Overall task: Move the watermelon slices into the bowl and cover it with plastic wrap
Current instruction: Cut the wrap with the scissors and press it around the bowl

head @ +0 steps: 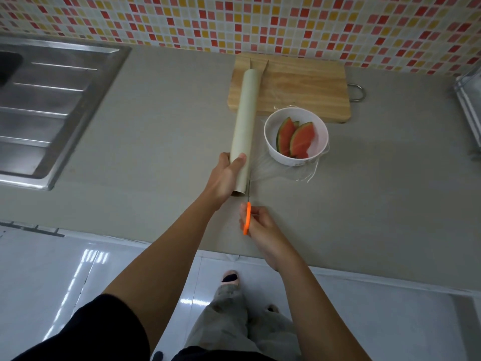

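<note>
A white bowl [273, 148] stands on the grey counter and holds watermelon slices [295, 139]. Clear plastic wrap [276, 169] stretches from the roll over the bowl, with loose edges trailing on the counter. The long pale roll of wrap [246, 118] lies left of the bowl, its far end on the cutting board. My left hand [225, 178] grips the near end of the roll. My right hand [257, 225] holds orange-handled scissors [247, 217], whose blades point along the film beside the roll's near end.
A wooden cutting board [299, 84] with a metal loop lies behind the bowl against the mosaic tile wall. A steel sink with draining board [46, 100] fills the left. A wire rack [468, 95] stands at the right edge. The counter's front edge runs below my hands.
</note>
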The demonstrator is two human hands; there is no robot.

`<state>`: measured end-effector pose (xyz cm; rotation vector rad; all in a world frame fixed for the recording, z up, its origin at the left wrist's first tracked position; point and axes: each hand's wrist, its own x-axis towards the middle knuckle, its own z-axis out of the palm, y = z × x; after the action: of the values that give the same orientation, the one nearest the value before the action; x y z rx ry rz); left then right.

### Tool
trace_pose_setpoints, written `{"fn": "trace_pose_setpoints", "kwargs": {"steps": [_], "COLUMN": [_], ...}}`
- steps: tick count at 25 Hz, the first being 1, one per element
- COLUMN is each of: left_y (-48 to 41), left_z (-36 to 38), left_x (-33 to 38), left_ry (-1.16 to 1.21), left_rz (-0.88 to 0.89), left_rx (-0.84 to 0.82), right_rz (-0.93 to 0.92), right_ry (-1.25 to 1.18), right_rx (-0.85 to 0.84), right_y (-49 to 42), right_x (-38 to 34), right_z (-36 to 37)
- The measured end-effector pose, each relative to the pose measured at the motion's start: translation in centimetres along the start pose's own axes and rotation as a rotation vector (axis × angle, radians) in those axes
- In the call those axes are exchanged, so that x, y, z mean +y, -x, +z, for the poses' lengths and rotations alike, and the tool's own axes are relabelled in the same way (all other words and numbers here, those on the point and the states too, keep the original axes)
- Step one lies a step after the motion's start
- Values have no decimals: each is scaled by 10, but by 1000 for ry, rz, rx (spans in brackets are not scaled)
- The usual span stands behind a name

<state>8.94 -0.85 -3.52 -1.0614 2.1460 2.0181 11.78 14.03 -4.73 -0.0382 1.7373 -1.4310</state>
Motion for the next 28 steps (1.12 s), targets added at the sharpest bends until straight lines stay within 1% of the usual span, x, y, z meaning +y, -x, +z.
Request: {"fn": "trace_pose_setpoints", "kwargs": {"steps": [8, 13, 15, 18, 22, 26, 28], "left_y": [-1, 0, 1, 2, 2, 2, 2], "left_z": [1, 1, 1, 2, 1, 0, -1], "left_x": [-1, 0, 0, -1, -1, 0, 0], "left_ry": [-11, 29, 37, 49, 79, 96, 97], "left_rz": [6, 1, 2, -2, 1, 5, 3], "left_rx": [7, -5, -6, -8, -22, -38, -41], "right_rz": [-51, -108, -101, -68, -106, -86, -109], "right_ry": [12, 44, 41, 44, 9, -6, -28], "right_rx": [51, 111, 127, 105, 82, 96, 93], "right_y": [-15, -25, -28, -34, -38, -44, -47], "right_x": [-4, -5, -8, -16, -20, -27, -32], "right_z": [0, -7, -8, -9, -15, -15, -16]}}
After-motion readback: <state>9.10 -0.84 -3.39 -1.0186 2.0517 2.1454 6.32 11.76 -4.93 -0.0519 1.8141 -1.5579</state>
